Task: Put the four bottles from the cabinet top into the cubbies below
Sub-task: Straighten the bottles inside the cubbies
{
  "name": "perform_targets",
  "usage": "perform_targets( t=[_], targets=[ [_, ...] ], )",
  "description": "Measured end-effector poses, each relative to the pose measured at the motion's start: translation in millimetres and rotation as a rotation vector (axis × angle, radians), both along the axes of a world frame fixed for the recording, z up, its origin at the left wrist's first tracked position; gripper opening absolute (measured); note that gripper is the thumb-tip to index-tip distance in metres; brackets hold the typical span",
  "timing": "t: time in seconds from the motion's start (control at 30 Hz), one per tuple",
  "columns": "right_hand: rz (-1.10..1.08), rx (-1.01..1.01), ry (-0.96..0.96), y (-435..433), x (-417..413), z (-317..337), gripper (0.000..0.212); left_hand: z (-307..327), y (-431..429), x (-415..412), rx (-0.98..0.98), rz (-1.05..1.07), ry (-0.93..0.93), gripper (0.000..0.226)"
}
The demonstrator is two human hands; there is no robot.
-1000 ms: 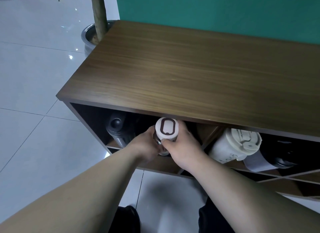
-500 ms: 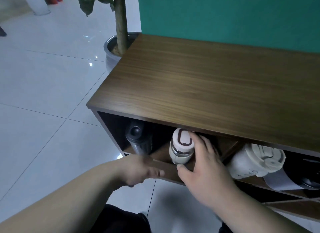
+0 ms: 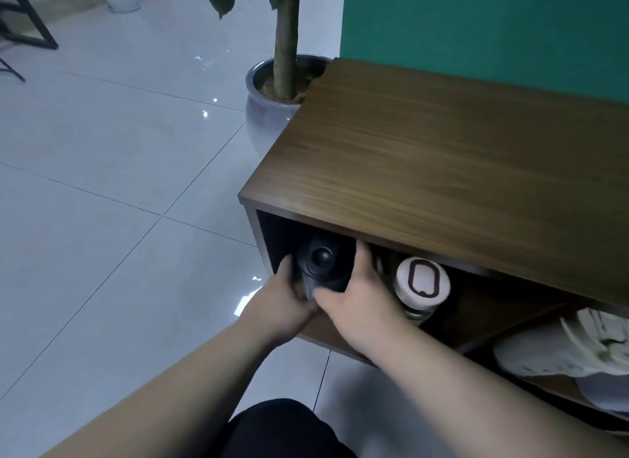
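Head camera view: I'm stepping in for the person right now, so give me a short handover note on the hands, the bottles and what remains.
Left hand: gripping the dark bottle from its left side.
Right hand: gripping the same bottle from its right side.
Dark bottle: lying in the leftmost cubby, cap facing out.
White-capped bottle: lying in the next cubby, free of both hands.
Cream bottle: in a cubby further right, partly out of frame.
Cabinet top: no bottles on the part in view.
Fourth bottle: not visible now.
Left: settle the dark bottle, let go, check the fourth.
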State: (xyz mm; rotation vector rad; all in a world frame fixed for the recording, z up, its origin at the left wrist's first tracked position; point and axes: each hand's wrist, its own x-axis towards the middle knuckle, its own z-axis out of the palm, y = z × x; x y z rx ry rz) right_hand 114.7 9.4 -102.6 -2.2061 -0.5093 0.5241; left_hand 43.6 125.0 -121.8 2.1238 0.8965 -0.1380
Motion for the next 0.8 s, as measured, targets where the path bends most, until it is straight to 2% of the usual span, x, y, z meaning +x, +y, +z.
perform_targets(
  t=[0.13, 0.5, 0.8],
  targets=[
    [-0.046, -0.095, 0.031, 13.6, 13.7, -3.7, 0.083, -3.4, 1.9, 4.8, 0.009, 0.007, -0.09, 0.067],
    [-0.058, -0.132, 0.045, 22.5, 17.4, -13.6, 0.09, -16.8, 9.9, 11.4, 0.05, 0.014, -0.134, 0.053],
    [-0.058, -0.095, 0.054, 19.8, 15.0, -14.4, 0.093, -21.0, 12.5, 12.4, 0.045, -0.005, -0.151, 0.051]
  ],
)
